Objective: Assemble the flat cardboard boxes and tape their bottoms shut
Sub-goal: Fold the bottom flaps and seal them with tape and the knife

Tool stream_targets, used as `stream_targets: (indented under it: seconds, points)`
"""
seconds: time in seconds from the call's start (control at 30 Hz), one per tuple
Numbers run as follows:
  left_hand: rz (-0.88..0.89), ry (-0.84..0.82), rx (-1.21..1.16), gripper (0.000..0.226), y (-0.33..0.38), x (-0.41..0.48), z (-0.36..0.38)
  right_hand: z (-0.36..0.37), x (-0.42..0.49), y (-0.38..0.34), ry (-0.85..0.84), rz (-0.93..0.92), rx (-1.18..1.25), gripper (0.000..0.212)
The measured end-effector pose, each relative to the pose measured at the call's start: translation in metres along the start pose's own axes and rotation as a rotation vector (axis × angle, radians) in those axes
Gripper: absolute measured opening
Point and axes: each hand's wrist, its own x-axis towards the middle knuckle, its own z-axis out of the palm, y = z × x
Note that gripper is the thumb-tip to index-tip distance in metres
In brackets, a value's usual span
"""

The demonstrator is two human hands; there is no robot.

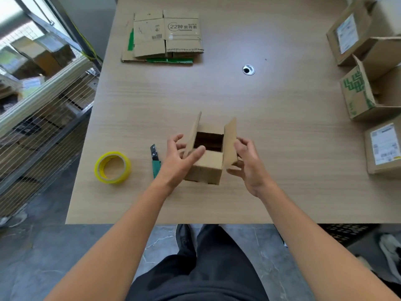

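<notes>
Cardboard box in left hand, right hand, flaps up, dark inside

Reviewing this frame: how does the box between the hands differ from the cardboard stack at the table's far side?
The small box is opened up, its top flaps standing; the flat stack lies folded flat. The small box is plain brown; the flat stack carries print and green strips. The small box is held by the left hand and right hand; the flat stack lies untouched. Both are brown cardboard.
</notes>
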Motion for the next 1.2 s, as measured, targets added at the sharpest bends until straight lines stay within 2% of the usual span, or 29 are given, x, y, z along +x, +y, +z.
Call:
stream_targets:
  seconds: [0.03,0.1,0.17,0.27,0.33,0.4,0.47,0.53,0.6,0.63,0.73,0.8,0.9,1.0,1.1,1.2]
  points:
    - [-0.003,0.031,-0.017,0.072,-0.007,-0.005,0.002,0.000,-0.005,0.006,0.027,0.004,-0.016,0.063]
    - [0.015,0.107,-0.055,0.037,-0.018,-0.013,0.009,0.000,-0.012,0.020,0.105,-0.018,-0.102,0.058]
    - [0.040,0.169,-0.127,0.023,-0.032,-0.018,0.013,-0.003,-0.016,0.030,0.191,-0.080,-0.264,0.051]
    - [0.031,0.242,-0.157,0.038,-0.046,-0.021,0.007,-0.011,-0.020,0.038,0.225,-0.163,-0.494,0.054]
    - [0.159,0.293,0.102,0.057,-0.054,-0.022,-0.002,-0.016,-0.021,0.042,0.183,-0.230,-0.686,0.060]
    - [0.379,0.305,0.463,0.068,-0.057,-0.026,-0.008,-0.020,-0.023,0.043,0.129,-0.249,-0.865,0.054]
    - [0.516,0.286,0.638,0.070,-0.055,-0.030,-0.012,-0.021,-0.026,0.039,0.101,-0.303,-1.065,0.048]
    - [0.560,0.203,0.749,0.061,-0.049,-0.030,-0.014,-0.019,-0.025,0.033,0.056,-0.425,-1.241,0.053]
    - [0.541,0.076,0.773,0.041,-0.044,-0.027,-0.015,-0.012,-0.020,0.028,-0.018,-0.499,-1.375,0.054]
    - [0.490,0.020,0.706,0.034,-0.040,-0.025,-0.015,-0.007,-0.017,0.027,-0.056,-0.498,-1.434,0.052]
    - [0.321,0.035,0.491,0.032,-0.032,-0.018,-0.018,0.005,-0.006,0.024,-0.128,-0.346,-1.512,0.051]
    - [0.292,0.088,0.653,0.037,-0.036,-0.014,-0.021,0.007,-0.001,0.027,-0.114,-0.298,-1.487,0.049]
    - [0.279,0.083,0.969,0.046,-0.042,-0.011,-0.024,0.006,0.003,0.034,-0.021,-0.334,-1.446,0.041]
    - [0.243,-0.133,0.896,0.063,-0.036,-0.007,-0.030,-0.002,0.004,0.043,-0.013,-0.298,-1.332,0.055]
    - [0.089,-0.397,0.711,0.105,-0.033,-0.007,-0.042,-0.010,0.004,0.048,-0.001,-0.308,-1.214,0.081]
    - [0.138,-0.502,0.952,0.137,-0.040,-0.014,-0.038,-0.008,0.005,0.048,0.126,-0.314,-1.133,0.084]
